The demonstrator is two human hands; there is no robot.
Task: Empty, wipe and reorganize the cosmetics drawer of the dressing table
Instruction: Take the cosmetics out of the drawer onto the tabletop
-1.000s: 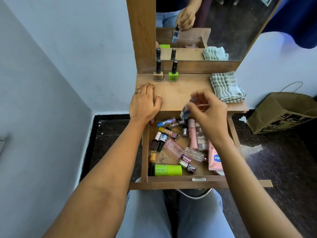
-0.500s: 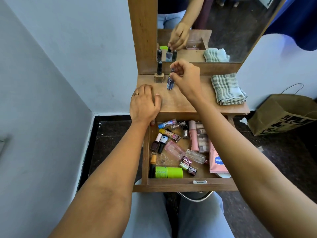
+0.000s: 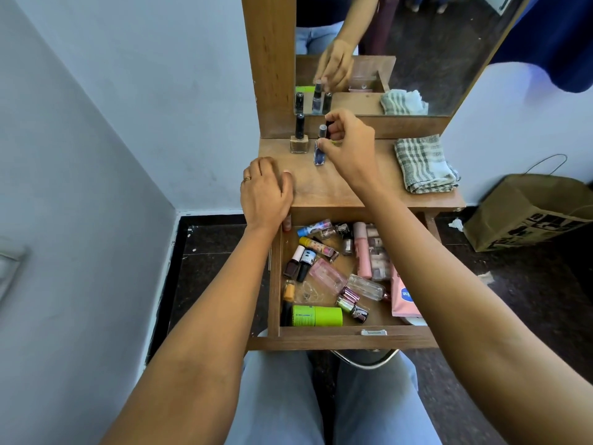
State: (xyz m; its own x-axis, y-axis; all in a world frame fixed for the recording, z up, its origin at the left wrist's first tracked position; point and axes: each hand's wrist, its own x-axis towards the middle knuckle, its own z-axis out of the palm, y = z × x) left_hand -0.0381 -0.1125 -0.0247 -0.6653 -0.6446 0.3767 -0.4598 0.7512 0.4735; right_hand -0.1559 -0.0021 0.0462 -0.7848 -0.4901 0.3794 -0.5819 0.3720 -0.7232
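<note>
The right hand [image 3: 348, 146] pinches a blue nail polish bottle [image 3: 320, 154] on the worktop [image 3: 333, 187] beside 1 beige bottle [image 3: 299, 142]; the left hand [image 3: 266, 194] lies flat, released, on the worktop edge above the open, cluttered drawer [image 3: 274, 284].

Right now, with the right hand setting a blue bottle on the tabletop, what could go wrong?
The right hand pinches the blue bottle by its cap, and it looks slightly tilted; let go early, it might topple into the beige polish bottle close beside it. The right forearm crosses above the open drawer, so pulling back low could knock the loose bottles lying there.
</note>
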